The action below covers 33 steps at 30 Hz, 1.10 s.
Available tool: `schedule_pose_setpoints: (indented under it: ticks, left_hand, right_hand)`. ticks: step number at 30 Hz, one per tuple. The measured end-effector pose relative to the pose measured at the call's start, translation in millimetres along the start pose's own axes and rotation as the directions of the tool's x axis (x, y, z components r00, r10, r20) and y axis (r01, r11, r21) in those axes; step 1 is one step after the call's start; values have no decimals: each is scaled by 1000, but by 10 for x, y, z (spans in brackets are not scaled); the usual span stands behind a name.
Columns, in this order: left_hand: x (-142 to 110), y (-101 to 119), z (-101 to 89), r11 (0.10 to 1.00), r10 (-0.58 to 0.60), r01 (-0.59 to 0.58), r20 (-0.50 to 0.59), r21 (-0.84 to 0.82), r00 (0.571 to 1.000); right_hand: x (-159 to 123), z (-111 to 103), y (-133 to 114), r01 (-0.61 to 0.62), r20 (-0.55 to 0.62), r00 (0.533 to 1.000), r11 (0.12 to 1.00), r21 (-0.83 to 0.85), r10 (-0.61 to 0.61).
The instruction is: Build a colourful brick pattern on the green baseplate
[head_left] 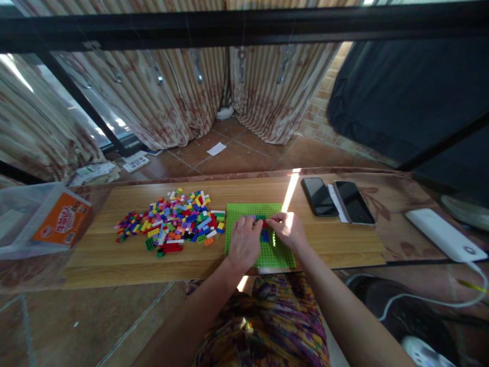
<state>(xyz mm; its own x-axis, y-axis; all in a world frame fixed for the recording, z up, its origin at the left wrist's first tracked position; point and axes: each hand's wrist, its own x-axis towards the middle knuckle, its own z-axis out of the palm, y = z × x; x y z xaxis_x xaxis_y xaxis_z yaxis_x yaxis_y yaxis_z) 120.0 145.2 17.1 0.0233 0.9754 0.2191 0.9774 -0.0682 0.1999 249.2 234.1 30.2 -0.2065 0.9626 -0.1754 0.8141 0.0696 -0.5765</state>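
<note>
A green baseplate (pixel 248 211) lies on the wooden board (pixel 114 255) in front of me. My left hand (pixel 243 242) rests on the plate with its fingers curled around a small stack of bricks (pixel 263 227) built there, blue, red and green. My right hand (pixel 288 229) pinches the same stack from the right side. A pile of loose coloured bricks (pixel 171 221) is spread on the board just left of the plate.
Two dark phones (pixel 319 196) (pixel 353 201) lie at the right end of the board. A white power bank (pixel 445 235) with a cable sits further right. A clear plastic tub with an orange label (pixel 42 219) stands at the left. Curtains hang beyond.
</note>
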Motion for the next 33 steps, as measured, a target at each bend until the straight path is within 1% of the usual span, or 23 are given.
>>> schedule_pose_setpoints:
  ticks: [3, 10, 18, 23, 28, 30, 33]
  left_hand:
    - [-5, 0, 6, 999, 40, -40, -3, -1, 999]
    - [44, 26, -21, 994, 90, -91, 13, 58, 996]
    - [118, 17, 18, 982, 180, -183, 71, 49, 981]
    - [122, 6, 6, 975, 206, -212, 86, 62, 975]
    - [115, 35, -72, 979, 182, -189, 95, 74, 979]
    - [108, 38, -95, 982, 167, -174, 92, 73, 982]
    - [78, -6, -134, 993, 107, -110, 50, 45, 993]
  right_hand:
    - [6, 2, -2, -8, -3, 1000, 1000, 0, 8]
    - [0, -32, -38, -1, 15, 1000, 1000, -8, 1]
    - [34, -59, -69, -14, 83, 996, 1000, -26, 16]
    - [59, -44, -51, -9, 79, 997, 999, -38, 12]
    - [71, -42, -9, 52, 89, 995, 998, -27, -49]
    - [64, -53, 20, 107, 85, 991, 994, -4, -106]
    - [48, -83, 64, 199, 103, 974, 980, 18, -200]
